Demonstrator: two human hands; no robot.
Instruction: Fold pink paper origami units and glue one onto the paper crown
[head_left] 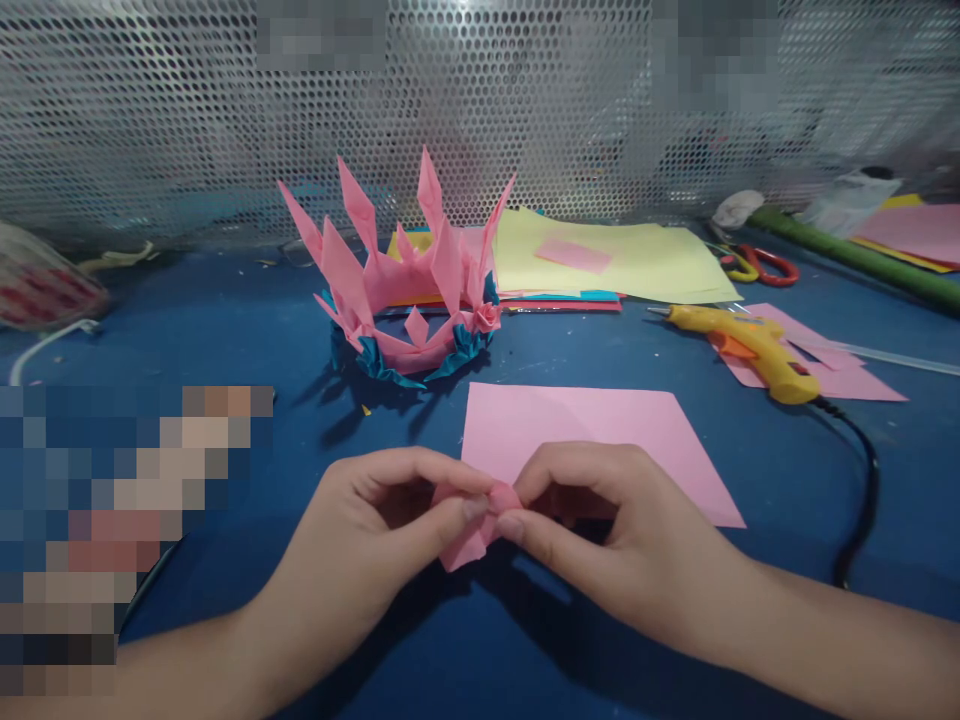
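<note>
Between both hands is a small piece of pink paper (466, 545), curled at its top right end. My left hand (382, 520) pinches it with thumb and forefinger from the left. From the right, my right hand (600, 510) pinches the curled end; its other fingers are bent and partly hidden. Behind the right hand a pink paper sheet (577, 420) lies flat on the blue table. Farther back on the left stands a pink paper crown (401, 290) with tall points, blue crumpled paper leaves (465, 345) and a pink paper rose (488, 317).
A yellow glue gun (750, 345) rests on pink paper scraps (877, 378) at the right, its black cord (872, 480) trailing forward. Yellow sheets (645, 255), red-handled scissors (772, 265) and a green stick (862, 255) lie behind. A perforated metal panel (480, 120) closes the back.
</note>
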